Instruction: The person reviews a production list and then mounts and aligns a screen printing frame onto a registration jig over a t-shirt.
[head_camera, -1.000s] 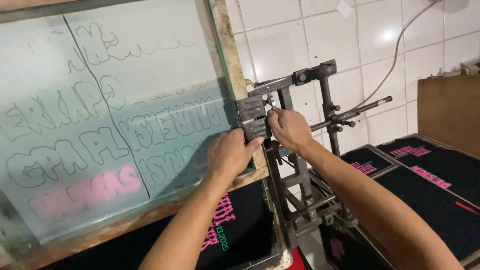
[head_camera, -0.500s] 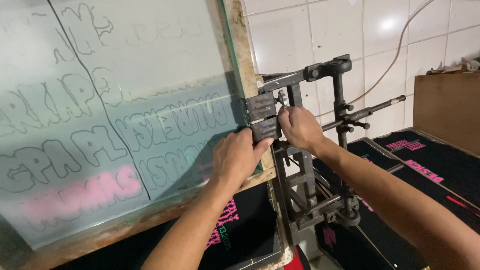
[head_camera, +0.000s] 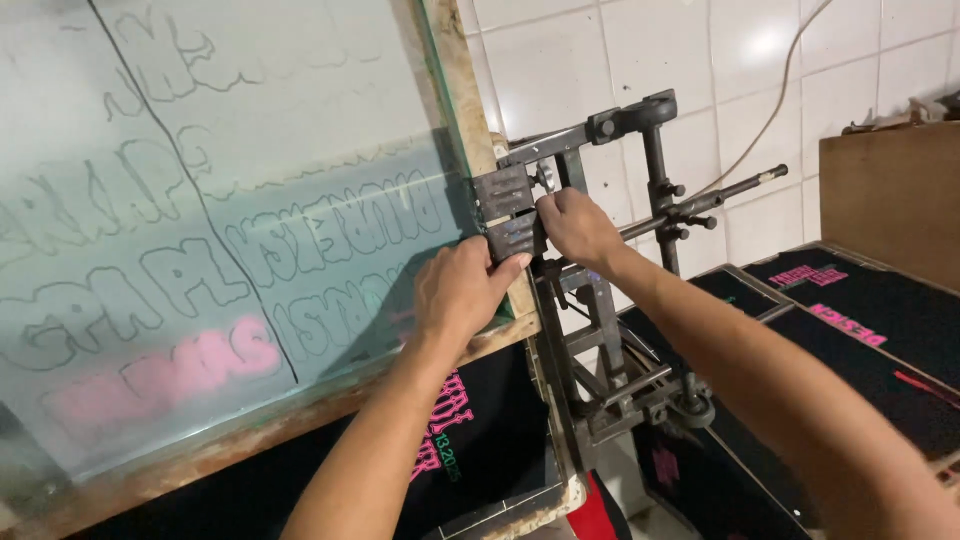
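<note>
A raised printing screen with pale green mesh, outlined lettering and a pink ink patch fills the left. Its wooden frame sits in a dark metal clamp on the press. My left hand presses against the frame's corner, fingertips touching the clamp's lower jaw. My right hand grips the clamp from the right side, fingers curled around its back by the metal arm.
Below the screen lies a black shirt with pink and green print. More black platens with pink print sit at right. A metal press stand rises in the middle; a tiled wall and a wooden box are behind.
The view has shifted a little closer and to the right. Both hands stay on the clamp and frame corner, with the left hand slightly lower on the frame.
</note>
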